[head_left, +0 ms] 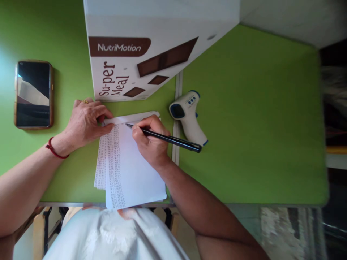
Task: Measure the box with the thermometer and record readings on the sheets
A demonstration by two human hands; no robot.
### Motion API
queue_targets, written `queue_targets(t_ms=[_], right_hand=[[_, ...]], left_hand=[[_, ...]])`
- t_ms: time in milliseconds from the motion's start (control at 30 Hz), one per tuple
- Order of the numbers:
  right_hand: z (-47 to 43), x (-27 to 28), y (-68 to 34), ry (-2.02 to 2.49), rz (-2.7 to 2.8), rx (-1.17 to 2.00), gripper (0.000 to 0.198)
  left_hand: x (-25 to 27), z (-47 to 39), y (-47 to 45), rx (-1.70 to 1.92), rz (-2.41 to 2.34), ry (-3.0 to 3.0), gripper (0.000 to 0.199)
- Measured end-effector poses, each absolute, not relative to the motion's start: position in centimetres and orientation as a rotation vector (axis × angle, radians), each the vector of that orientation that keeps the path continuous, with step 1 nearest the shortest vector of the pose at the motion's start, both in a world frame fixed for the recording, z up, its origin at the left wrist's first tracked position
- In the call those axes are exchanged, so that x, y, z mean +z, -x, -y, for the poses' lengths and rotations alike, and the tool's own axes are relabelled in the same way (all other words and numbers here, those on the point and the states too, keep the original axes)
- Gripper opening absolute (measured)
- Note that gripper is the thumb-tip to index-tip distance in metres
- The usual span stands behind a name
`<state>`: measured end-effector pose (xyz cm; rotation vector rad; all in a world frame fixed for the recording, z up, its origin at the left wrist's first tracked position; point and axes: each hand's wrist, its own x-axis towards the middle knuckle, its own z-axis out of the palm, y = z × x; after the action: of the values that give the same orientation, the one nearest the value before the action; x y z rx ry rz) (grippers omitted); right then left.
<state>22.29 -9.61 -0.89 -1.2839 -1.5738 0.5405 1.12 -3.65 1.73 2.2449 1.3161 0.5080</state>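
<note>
My right hand (153,139) is closed round a black pen (173,139). The pen's tip rests near the top of a white sheet of paper (141,173), just right of a column of small handwriting. My left hand (88,119) grips the paper's top left corner between thumb and curled fingers, where the top edge looks folded or rolled over. More written sheets (100,169) stick out beneath on the left. The paper's lower edge hangs slightly past the table's front edge.
A large white NutriMotion box (114,25) stands just beyond the paper. A white and blue infrared thermometer (189,117) lies to the right, over a metal seam in the green table (257,119). At the left lies a phone (34,95) in a brown case.
</note>
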Motion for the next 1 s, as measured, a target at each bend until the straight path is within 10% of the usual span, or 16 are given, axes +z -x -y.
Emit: queue_targets(t_ms=[1000], right_hand=[[9.6,-0.88,-22.18,1.294,1.556,0.574,0.019]], left_hand=[[1.67,3.67,-1.06,0.49,-1.314,-2.259,0.01]])
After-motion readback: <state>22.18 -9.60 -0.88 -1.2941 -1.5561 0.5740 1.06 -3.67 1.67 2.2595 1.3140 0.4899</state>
